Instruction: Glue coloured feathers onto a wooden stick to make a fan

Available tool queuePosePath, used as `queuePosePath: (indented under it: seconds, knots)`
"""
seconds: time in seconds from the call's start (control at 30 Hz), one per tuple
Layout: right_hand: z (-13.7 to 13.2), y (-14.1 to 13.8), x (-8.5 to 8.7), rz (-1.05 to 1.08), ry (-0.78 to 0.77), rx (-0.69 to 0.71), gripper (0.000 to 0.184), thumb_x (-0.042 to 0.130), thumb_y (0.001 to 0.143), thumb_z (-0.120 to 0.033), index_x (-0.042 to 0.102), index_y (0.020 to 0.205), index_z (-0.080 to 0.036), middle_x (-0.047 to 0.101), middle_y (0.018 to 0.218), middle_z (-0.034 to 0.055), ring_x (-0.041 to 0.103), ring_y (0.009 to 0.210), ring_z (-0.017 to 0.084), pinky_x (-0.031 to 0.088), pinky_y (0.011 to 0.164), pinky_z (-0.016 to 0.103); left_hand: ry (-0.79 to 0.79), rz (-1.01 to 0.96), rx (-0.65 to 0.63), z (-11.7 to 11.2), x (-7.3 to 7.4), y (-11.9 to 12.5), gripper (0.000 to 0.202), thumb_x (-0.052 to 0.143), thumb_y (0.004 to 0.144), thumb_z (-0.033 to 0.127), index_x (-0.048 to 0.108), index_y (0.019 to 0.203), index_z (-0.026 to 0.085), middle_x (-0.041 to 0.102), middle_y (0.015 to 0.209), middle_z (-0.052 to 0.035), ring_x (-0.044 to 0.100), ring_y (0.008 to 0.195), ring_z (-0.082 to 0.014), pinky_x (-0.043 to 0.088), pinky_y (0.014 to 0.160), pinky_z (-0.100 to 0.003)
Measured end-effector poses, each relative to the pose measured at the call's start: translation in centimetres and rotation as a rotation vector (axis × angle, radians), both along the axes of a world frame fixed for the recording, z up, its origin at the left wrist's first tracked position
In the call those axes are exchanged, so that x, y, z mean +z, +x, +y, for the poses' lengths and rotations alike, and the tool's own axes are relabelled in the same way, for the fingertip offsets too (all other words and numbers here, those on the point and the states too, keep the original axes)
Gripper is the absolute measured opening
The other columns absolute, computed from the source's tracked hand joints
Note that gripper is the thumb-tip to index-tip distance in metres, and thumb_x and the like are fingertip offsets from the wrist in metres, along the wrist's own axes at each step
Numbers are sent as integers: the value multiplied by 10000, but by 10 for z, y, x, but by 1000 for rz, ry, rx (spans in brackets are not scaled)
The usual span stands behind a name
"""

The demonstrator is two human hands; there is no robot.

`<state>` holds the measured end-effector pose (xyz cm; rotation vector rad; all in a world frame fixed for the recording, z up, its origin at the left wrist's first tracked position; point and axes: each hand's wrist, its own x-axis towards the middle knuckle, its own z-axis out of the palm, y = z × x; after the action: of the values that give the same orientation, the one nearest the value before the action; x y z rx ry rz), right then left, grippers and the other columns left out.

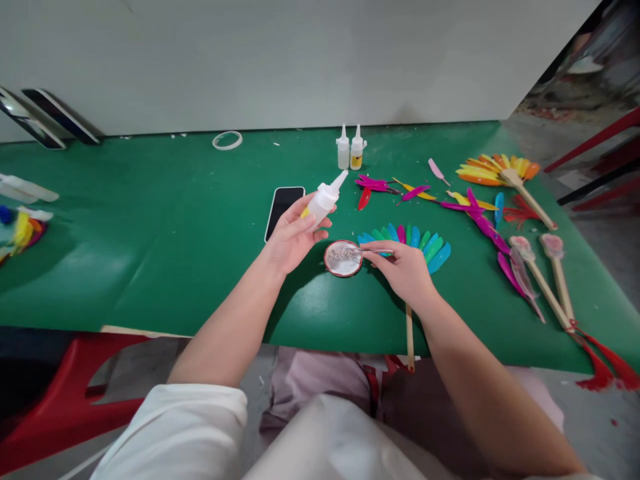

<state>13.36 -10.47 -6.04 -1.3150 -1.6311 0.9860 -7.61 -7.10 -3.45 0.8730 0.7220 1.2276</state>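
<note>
My left hand [295, 237] is closed around a white glue bottle [324, 200] with a yellow label, its pointed nozzle tilted up and to the right. In my right hand [403, 270] is a thin pair of tweezers [377, 251], pinched between the fingers. The tweezer tips reach over a round, whitish disc [343, 260] with a dark red rim; whether they grip its edge I cannot tell. Partly hidden behind my right hand lies a fan of blue and green feathers [435, 250] with a wooden handle [410, 337] pointing towards me.
Two more glue bottles [343, 150] stand near the wall. A phone [284, 210] lies beside my left hand, and a tape ring [227, 141] behind it. To the right are loose feathers [483, 220], an orange-yellow feather fan [500, 170] and two wooden handles [543, 283] with red tassels.
</note>
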Motion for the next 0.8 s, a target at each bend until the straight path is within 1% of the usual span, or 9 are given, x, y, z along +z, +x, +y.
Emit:
queuePosePath:
  seconds: [0.07,0.17,0.33,0.53,0.8]
  knots:
    - [-2,-3,-1,-82,50,17,129,615,795,-306,720,857,-262,722,881,7,668,792,181,527,698,302,1,26,20,1,-1,0,438,765,597,244,633,1014,254,662,946,-12,601,712,-90,487,611,-205]
    - [-6,-6,-2,-169,137,54,130,600,806,-274,717,861,-273,723,897,5,671,844,201,524,770,337,5,30,32,1,-2,0,416,750,615,238,643,1016,262,659,945,-13,594,704,-86,484,611,-205]
    - [-8,-9,-5,-224,244,122,142,590,820,-264,718,880,-253,723,912,27,671,869,213,524,797,344,8,28,25,2,-4,-1,414,741,630,225,642,1031,252,653,951,-20,589,705,-82,483,613,-200]
    - [-6,-9,-8,-266,282,126,153,579,826,-265,718,889,-254,723,914,29,672,863,215,528,784,341,4,42,19,2,-3,1,407,742,621,222,640,1014,248,647,927,-14,586,695,-82,475,603,-202]
    - [-6,-9,-10,-273,294,146,153,580,831,-260,717,898,-254,722,921,27,673,860,212,525,782,334,3,38,6,1,-5,2,399,740,630,225,645,1015,258,648,923,-16,585,690,-83,476,604,-206]
